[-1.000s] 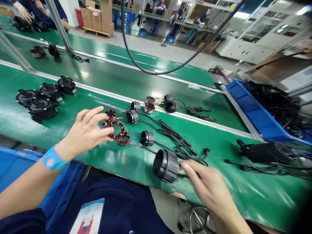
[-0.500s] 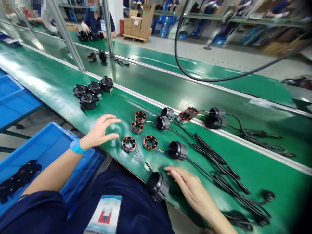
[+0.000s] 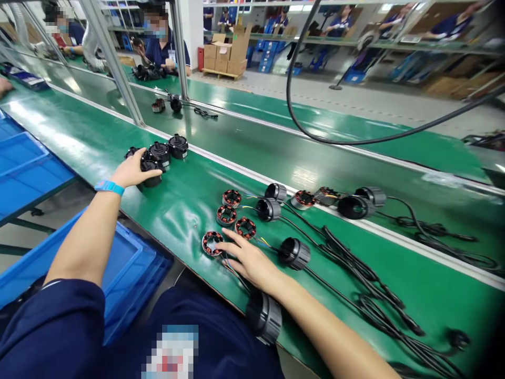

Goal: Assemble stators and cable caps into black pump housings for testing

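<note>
My left hand reaches out to the left and closes over the nearest of several black round pump housings on the green bench. My right hand lies flat near the front edge, fingers spread, its fingertips touching a copper-wound stator ring. Three more stator rings lie just beyond. Black cylindrical caps with black cables trail to the right. One larger black cap sits at the bench edge under my right forearm.
Blue crates stand below the bench at left. A metal post rises behind the housings. A green conveyor runs behind the bench, with more caps and stators at its edge. Other people work at far benches. A black hose hangs overhead.
My left hand moved from the stator rings leftward onto the black housings. My right hand left the large cap and moved forward onto a stator ring. The camera view swung left.
</note>
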Action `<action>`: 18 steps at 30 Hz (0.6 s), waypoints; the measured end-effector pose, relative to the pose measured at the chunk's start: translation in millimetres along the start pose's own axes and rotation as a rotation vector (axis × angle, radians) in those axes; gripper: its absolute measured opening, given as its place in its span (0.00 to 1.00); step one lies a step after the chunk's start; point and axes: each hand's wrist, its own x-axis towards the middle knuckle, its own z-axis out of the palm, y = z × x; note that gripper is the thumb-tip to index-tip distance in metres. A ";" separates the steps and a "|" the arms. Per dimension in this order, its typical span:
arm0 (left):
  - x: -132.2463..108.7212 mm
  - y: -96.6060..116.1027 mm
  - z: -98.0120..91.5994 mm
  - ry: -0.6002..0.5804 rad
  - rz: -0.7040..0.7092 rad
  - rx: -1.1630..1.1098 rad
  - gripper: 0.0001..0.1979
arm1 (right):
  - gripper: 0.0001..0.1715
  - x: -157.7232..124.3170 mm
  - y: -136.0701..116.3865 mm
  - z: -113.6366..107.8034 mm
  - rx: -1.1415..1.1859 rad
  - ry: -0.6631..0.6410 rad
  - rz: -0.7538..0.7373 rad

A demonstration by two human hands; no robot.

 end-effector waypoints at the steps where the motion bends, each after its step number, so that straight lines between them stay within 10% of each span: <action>1: 1.6 0.7 -1.6 -0.017 -0.044 -0.032 0.53 | 0.20 3.9 -1.4 2.4 0.012 0.020 -0.006; 11: -61.3 -18.0 -6.2 -0.023 0.276 -0.055 0.71 | 0.03 -3.6 -6.5 0.9 0.123 0.088 -0.001; 18: -63.7 31.7 42.0 -0.028 0.281 0.074 0.48 | 0.37 1.1 -9.0 9.5 0.019 0.149 0.007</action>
